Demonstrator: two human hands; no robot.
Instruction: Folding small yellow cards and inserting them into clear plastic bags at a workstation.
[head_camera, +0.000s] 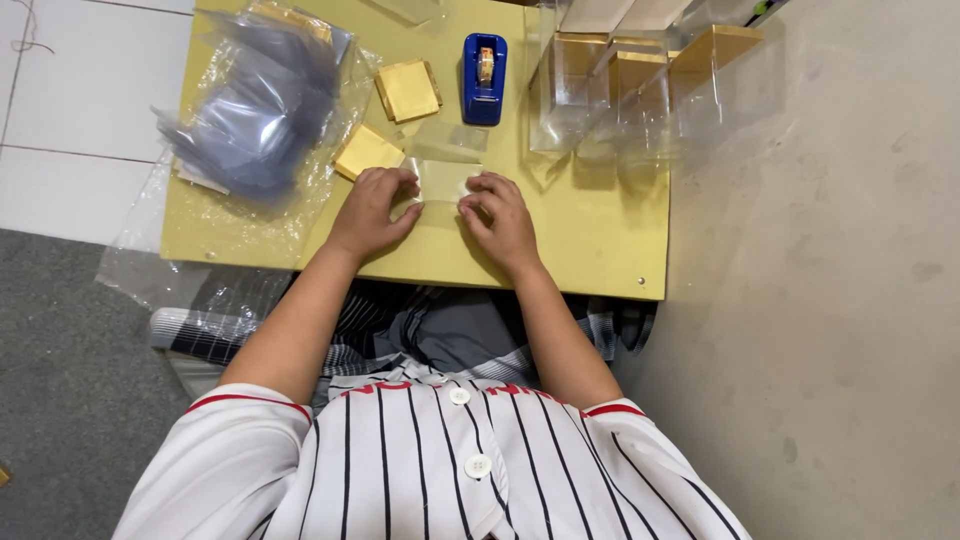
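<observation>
**Ana:** Striped white button shirt (430, 470) fills the bottom of the view, bare forearms reaching up to the low yellow bench (590, 250). Both hands sit at its middle on a flat clear plastic sheet (445, 180).

**Ben:** Left hand (370, 212) has its fingers (400, 180) curled together, pressing the sheet's left edge. Right hand (500, 220) mirrors it, fingers (480, 190) bent and pinching the right edge against the bench.

**Ana:** Just beyond the left hand lies a square gold card (366, 150), with a small stack of gold cards (407, 90) further back. Blue tape dispenser (484, 78) stands beside that stack.

**Ben:** Crinkled bag of grey-blue plastic sleeves (255, 110) at far left, finished clear boxes with gold tops (640, 80) clustered at far right.

**Ana:** Risk, I'd say: that sheet looks slick and springy. Uneven pressure could let it slip or crease crooked.

**Ben:** And a stray elbow might topple those light boxes, being near the bench edge.
</observation>
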